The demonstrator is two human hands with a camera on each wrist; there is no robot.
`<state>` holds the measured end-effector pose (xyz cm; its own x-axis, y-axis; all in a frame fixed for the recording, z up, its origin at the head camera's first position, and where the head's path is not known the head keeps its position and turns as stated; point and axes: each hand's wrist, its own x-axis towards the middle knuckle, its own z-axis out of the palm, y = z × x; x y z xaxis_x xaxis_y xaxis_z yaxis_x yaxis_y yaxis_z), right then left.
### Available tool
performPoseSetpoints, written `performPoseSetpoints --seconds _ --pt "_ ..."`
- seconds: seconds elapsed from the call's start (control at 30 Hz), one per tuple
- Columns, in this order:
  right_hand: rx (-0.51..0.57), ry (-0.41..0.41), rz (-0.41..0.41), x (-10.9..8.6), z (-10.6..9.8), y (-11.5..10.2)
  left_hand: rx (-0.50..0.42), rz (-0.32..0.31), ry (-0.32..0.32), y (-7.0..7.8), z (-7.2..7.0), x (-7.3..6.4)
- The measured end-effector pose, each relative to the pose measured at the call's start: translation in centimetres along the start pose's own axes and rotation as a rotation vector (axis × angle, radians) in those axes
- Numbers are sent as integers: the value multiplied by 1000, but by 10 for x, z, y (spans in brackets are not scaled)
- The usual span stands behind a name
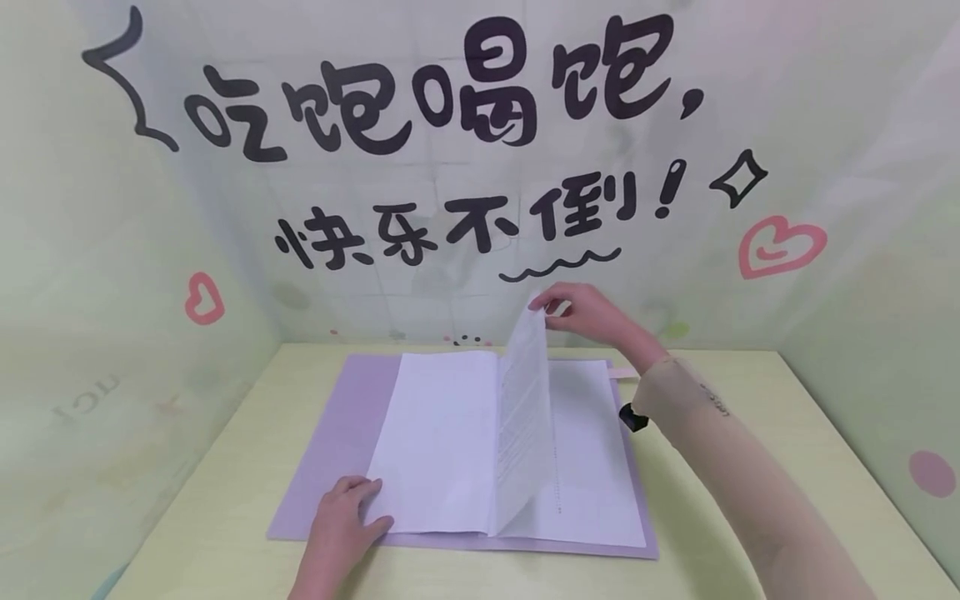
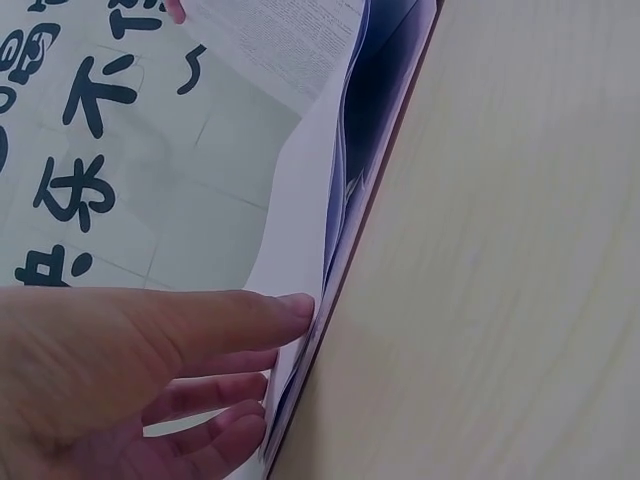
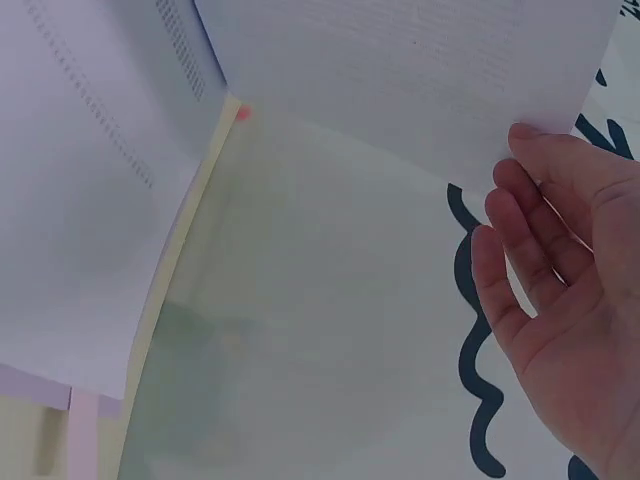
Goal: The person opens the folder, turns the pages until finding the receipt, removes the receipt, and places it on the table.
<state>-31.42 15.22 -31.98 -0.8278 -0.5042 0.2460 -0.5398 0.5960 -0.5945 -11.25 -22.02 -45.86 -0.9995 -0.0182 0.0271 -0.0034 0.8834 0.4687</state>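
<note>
A purple folder (image 1: 363, 400) lies spread on the table, with white sheets inside it. My right hand (image 1: 577, 312) pinches the upper corner of a printed page (image 1: 525, 417) between thumb and fingers. That page stands up from the middle fold, and text shows on its face. Under it, the right-hand sheet (image 1: 596, 450) has a dotted column along its left side. My left hand (image 1: 345, 521) rests at the lower left edge of the left-hand sheet (image 1: 442, 442). In the left wrist view its thumb (image 2: 285, 312) lies along the sheet's edge, fingers loosely bent.
The folder lies on a pale wooden table (image 1: 232, 500). A pink tab (image 1: 621, 374) sticks out at the folder's right side. A small black object (image 1: 633, 417) shows beside the right sleeve (image 1: 720, 450). Behind stands a light wall (image 1: 465, 317) with large black lettering.
</note>
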Motion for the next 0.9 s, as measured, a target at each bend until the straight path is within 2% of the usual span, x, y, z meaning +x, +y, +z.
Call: performPoseSetpoints --seconds 0.2,0.4,0.67,0.9 --pt "-44 9 -36 17 10 -14 5 12 -11 -2 -1 0" --pt "-42 -11 -30 32 18 -28 7 34 1 -5 -1 0" --pt "-46 -66 -29 53 30 -44 3 52 5 -6 -2 -1" --pt "-17 -118 -6 69 52 -57 -27 54 -5 -8 -4 -2"
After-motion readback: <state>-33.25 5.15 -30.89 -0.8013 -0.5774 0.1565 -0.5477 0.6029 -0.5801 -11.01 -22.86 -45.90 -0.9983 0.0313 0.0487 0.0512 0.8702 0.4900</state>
